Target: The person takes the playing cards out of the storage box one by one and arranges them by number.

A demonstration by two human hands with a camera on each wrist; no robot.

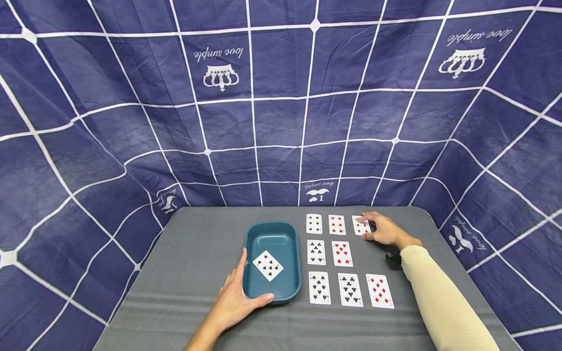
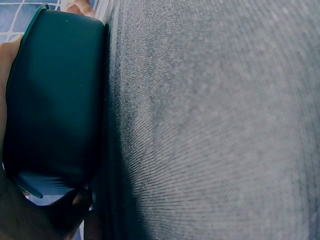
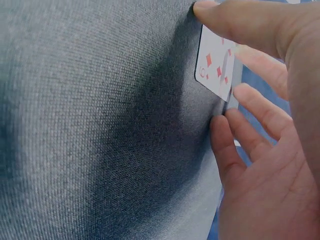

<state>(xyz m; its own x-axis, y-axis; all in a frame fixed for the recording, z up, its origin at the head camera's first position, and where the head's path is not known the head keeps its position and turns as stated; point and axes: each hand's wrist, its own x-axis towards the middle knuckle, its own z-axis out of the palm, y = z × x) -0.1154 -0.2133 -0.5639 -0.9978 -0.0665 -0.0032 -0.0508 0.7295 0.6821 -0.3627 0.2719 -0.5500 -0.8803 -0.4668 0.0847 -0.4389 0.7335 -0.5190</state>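
Note:
My left hand [image 1: 232, 297] holds a teal tray [image 1: 300, 263] at its near left corner, thumb along the near rim and fingers against the left wall. In the left wrist view the tray's outer wall [image 2: 60, 90] stands between the thumb and fingers. One spades card [image 1: 268, 266] lies face up and askew in the tray. At the back right, my right hand [image 1: 386, 230] reaches over a six of diamonds [image 1: 360, 225]. The right wrist view shows its thumb at one edge of this card [image 3: 215, 67], with the other fingers spread along the far side.
Face-up cards lie in rows right of the tray: a black card [image 1: 313, 224] and a hearts card [image 1: 336, 224] at the back, clubs [image 1: 316, 252] and hearts [image 1: 342, 253] in the middle, spades [image 1: 319, 288], clubs [image 1: 350, 290] and diamonds [image 1: 380, 291] in front. Blue cloth [image 1: 281, 122] hangs behind the grey table [image 1: 197, 253].

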